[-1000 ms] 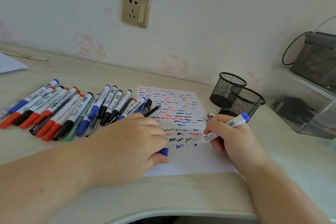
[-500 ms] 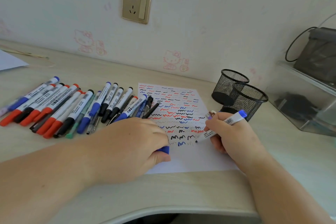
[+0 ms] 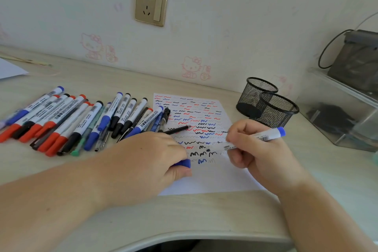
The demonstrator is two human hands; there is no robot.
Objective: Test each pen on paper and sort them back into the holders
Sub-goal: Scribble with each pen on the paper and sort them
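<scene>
A white paper sheet (image 3: 214, 182) covered with red, blue and black squiggles lies on the desk. My right hand (image 3: 257, 153) grips an uncapped blue whiteboard marker (image 3: 266, 135), its tip just above the lower squiggles. My left hand (image 3: 143, 161) rests on the sheet's left edge and holds the blue cap (image 3: 184, 163). A row of several red, blue and black markers (image 3: 67, 120) lies to the left of the sheet. Two black mesh holders (image 3: 274, 108) stand at the sheet's far right; nothing shows above their rims.
A clear plastic box (image 3: 343, 112) with dark items stands at the right, a grey device (image 3: 358, 61) on top of it. A wall socket (image 3: 151, 4) is above the desk. A thin black pen (image 3: 176, 130) lies on the sheet. The desk's curved front edge runs below my arms.
My right hand has lifted the marker tip a little off the paper. My left hand stays put with the cap.
</scene>
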